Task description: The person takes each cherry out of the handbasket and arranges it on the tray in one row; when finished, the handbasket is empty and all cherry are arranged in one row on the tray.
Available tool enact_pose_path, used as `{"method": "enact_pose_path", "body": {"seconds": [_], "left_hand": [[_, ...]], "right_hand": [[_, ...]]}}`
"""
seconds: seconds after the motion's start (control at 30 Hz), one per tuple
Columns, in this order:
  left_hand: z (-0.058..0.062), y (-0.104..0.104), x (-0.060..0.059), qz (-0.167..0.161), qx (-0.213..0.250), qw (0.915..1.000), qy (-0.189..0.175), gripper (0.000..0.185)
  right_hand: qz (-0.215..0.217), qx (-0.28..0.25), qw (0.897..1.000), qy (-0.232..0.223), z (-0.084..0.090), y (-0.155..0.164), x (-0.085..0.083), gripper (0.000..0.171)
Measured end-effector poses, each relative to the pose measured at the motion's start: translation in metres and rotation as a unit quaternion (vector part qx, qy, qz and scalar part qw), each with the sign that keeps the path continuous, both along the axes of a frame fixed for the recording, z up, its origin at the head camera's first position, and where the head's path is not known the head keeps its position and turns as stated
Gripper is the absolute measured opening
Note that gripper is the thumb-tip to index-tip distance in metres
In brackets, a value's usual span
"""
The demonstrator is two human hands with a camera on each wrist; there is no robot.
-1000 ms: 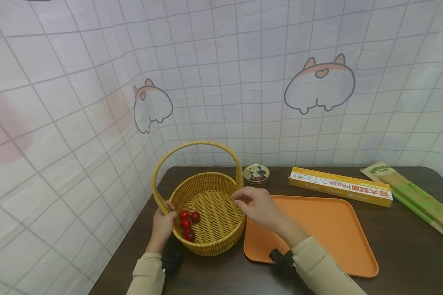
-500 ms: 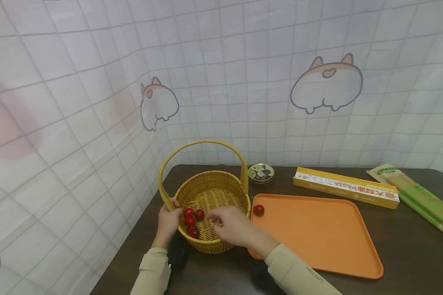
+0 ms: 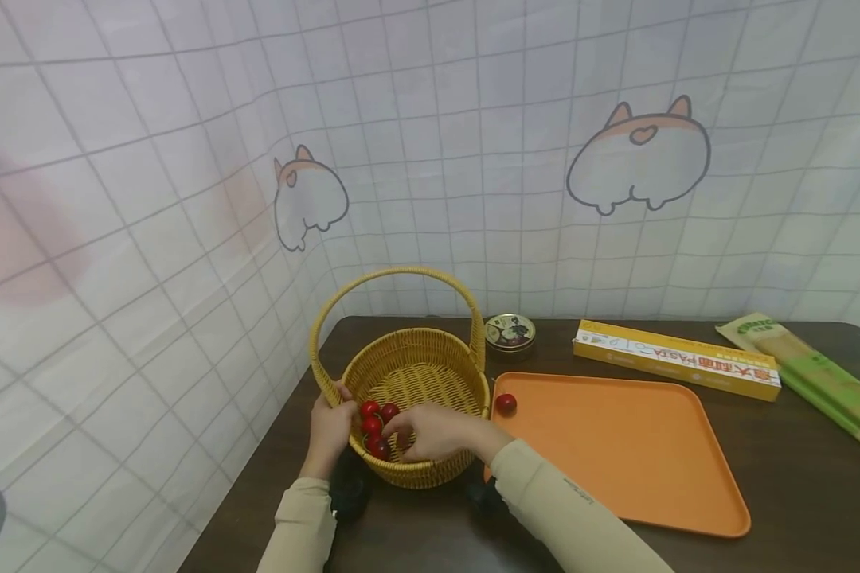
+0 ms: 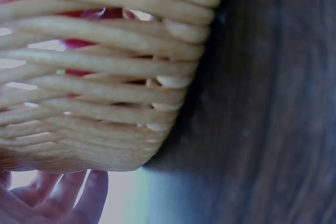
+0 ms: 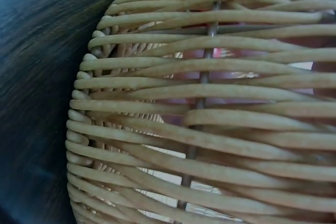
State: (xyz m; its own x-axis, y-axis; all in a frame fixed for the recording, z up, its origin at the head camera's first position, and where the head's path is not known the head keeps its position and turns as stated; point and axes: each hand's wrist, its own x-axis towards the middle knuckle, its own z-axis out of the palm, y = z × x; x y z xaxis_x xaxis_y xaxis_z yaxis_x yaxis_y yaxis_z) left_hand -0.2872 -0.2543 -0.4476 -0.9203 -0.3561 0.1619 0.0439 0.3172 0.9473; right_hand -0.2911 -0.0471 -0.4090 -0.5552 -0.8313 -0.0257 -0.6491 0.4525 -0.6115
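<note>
A yellow wicker basket with a tall arched handle stands at the left of the table in the head view. My left hand grips its left rim by the handle's base; in the left wrist view its fingers lie against the outside of the weave. Several red cherries lie together in the basket's left part. My right hand reaches over the front right rim, thumb and fingers apart, fingertips close beside the cherries. Through the weave, the right wrist view shows only parts of that hand.
Right of the basket lies an orange tray, with one cherry at its left back corner. Behind are a round tin, a yellow pasta box and a green noodle packet. A gridded cloth hangs behind the table.
My right hand has moved left from above the tray's back left corner into the basket, up to the cherries. The cherry on the tray has come into sight. My left hand stays on the basket.
</note>
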Motion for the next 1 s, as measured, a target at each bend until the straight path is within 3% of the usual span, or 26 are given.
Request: {"method": "enact_pose_path", "body": {"seconds": [0.13, 0.27, 0.5, 0.87, 1.0], "left_hand": [[-0.0008, -0.0005, 0.0002, 0.000, 0.000, 1.0000, 0.002, 0.013], [-0.0022, -0.0020, 0.0020, 0.002, -0.001, 1.0000, -0.001, 0.012], [-0.0026, -0.0032, 0.0053, 0.011, -0.002, 0.9999, 0.004, 0.012], [0.0007, -0.0001, 0.0033, -0.003, 0.005, 0.9999, 0.009, 0.013], [0.0012, 0.0013, 0.0017, -0.004, 0.008, 0.9999, 0.009, 0.012]], "right_hand": [[0.042, -0.025, 0.999, -0.018, -0.0007, -0.0013, -0.0012, 0.045], [0.057, -0.038, 0.997, -0.028, -0.0020, -0.0032, 0.0001, 0.041], [0.042, -0.012, 0.999, 0.005, -0.0015, -0.0066, 0.0022, 0.032], [0.019, 0.023, 0.999, -0.036, -0.0002, -0.0053, 0.0013, 0.031], [0.017, 0.026, 0.999, -0.030, 0.0003, -0.0044, 0.0008, 0.031]]}}
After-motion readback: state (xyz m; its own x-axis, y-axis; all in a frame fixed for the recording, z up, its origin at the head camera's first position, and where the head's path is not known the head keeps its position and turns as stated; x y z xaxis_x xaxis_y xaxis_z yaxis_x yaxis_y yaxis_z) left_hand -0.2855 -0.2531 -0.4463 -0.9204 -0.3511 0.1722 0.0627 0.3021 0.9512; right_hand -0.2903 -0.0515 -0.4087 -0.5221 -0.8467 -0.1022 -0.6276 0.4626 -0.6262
